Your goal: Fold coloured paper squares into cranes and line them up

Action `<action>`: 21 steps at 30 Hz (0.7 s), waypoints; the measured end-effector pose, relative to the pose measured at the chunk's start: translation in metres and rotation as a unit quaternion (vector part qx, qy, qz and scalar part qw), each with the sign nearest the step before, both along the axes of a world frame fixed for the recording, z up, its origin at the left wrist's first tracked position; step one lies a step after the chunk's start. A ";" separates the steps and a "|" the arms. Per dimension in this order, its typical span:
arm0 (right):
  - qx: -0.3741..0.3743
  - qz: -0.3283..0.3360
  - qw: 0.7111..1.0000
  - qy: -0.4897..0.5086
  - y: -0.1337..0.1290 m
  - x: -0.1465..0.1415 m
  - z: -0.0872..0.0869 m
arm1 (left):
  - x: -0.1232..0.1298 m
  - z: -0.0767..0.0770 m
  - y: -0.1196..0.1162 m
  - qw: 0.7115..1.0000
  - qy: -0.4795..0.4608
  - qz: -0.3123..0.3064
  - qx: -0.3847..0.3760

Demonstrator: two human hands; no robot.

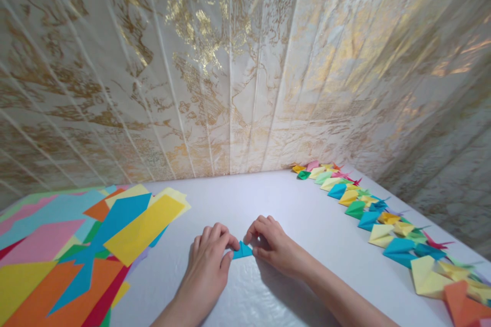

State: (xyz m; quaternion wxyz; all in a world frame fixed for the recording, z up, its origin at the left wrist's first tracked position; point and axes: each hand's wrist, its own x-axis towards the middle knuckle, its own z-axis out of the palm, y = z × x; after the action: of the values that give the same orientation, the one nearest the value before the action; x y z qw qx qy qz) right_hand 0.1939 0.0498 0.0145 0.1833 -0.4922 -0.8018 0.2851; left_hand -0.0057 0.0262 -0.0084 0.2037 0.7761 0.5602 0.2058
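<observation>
A small piece of folded blue paper [242,250] lies on the white table in front of me, its top rising to a point. My left hand [211,253] has its thumb and forefinger closed at the paper's left end, the other fingers curled beside them. At the right end, my right hand [269,244] pinches with thumb and forefinger, the thumb low by the corner. The fingertips cover both ends of the paper.
Loose sheets of coloured paper, a yellow one [144,227] on top, spread over the table's left side. Rows of folded paper figures, among them a blue one [399,250], line the right edge. A gold-patterned curtain [230,87] hangs behind the white tabletop [215,199].
</observation>
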 end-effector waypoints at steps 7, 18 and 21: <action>0.016 0.060 0.997 0.039 -0.003 -0.006 -0.001 | -0.007 0.007 0.000 0.999 -0.007 -0.023 -0.038; 0.007 0.028 1.000 -0.001 0.000 -0.017 -0.002 | -0.004 0.008 0.001 0.997 -0.076 0.012 -0.019; -0.047 -0.006 0.995 0.091 -0.001 -0.018 -0.005 | -0.002 0.008 0.001 0.991 -0.122 0.012 -0.050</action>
State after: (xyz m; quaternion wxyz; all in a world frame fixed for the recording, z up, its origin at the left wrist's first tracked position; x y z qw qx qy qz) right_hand 0.1761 0.0490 0.0100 0.2340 -0.4768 -0.7648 0.3648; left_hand -0.0081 0.0273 -0.0008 0.3068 0.7270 0.5502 0.2732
